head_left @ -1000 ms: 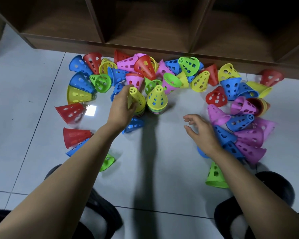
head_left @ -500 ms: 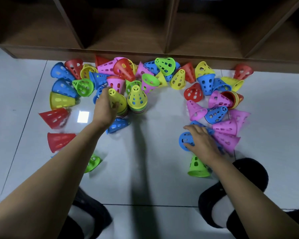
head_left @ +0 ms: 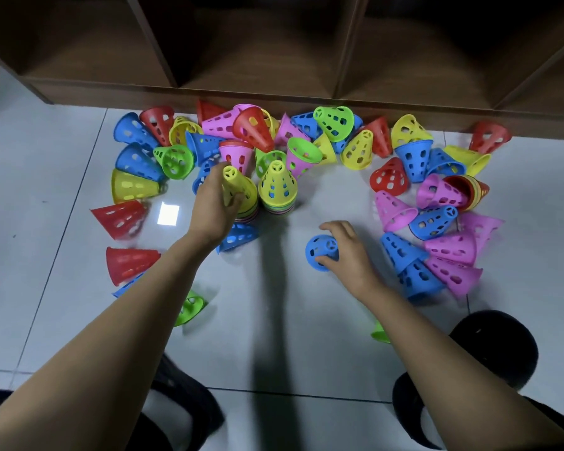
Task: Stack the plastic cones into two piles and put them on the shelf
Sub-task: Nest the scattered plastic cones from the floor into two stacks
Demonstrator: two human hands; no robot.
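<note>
**Moved to the middle: right hand (head_left: 350,255) with blue perforated plastic cone (head_left: 319,253)**

Half a second ago the right hand was down among the loose cones (head_left: 450,249) heaped on the right. Now it holds the blue perforated plastic cone between that heap and the two piles, above the white tiled floor (head_left: 46,196). Whether the cone touches the tile cannot be told. Thumb and fingers curl round its wall. The cone is seen almost end-on, with its narrow spoked tip toward the camera and its wide rim away, so its long axis runs near upright.

The left hand (head_left: 214,209) remains at the left pile (head_left: 249,214), fingers clamped on the yellow perforated plastic cone (head_left: 240,187) that tops it. That cone leans, tip up and to the left. Just beside it the right pile (head_left: 277,190) stands upright, tip up. Both piles sit on the floor in front of the brown wooden shelf (head_left: 274,96).
</note>
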